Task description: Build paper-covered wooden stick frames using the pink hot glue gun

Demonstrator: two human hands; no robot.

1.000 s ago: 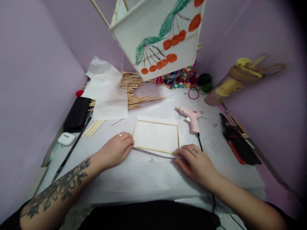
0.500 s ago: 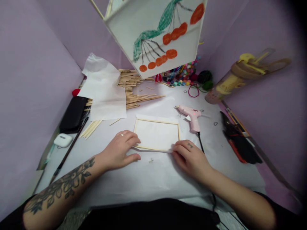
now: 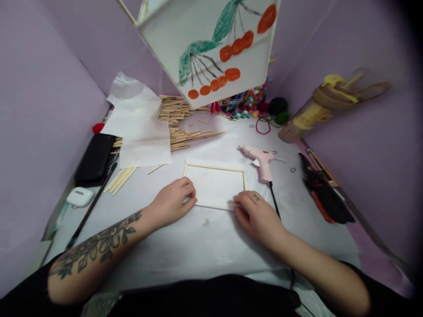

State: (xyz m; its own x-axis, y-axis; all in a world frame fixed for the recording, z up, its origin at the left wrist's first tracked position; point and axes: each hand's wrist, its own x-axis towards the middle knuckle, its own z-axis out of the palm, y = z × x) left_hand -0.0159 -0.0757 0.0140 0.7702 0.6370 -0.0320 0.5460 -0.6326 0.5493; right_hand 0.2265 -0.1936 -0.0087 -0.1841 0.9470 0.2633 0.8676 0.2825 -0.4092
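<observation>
A small rectangular frame of thin wooden sticks [image 3: 216, 167] lies on the table with white paper [image 3: 214, 187] over its inside. Bare wood shows along the far and right sides; the near edge now looks white, covered by paper. My left hand [image 3: 175, 198] is closed at the near left corner, thumb and fingers gripping the paper edge. At the near right corner, my right hand [image 3: 257, 215] has its fingers bent and pressed together on the frame's edge; its thumb is partly hidden. To the right of the frame rests a pink glue gun [image 3: 262, 160].
A white panel with painted cherries [image 3: 211, 57] hangs overhead. Behind are many wooden sticks [image 3: 178, 110] partly under crumpled white paper [image 3: 139, 127]. At left lie a black case [image 3: 95, 158], earbud case [image 3: 79, 197] and brush [image 3: 94, 204]; at right, pliers [image 3: 320, 189] and a tumbler [image 3: 317, 105].
My left hand has curled from spread fingers to a closed grip at the near left corner. White now covers the near stick. The view has shifted slightly.
</observation>
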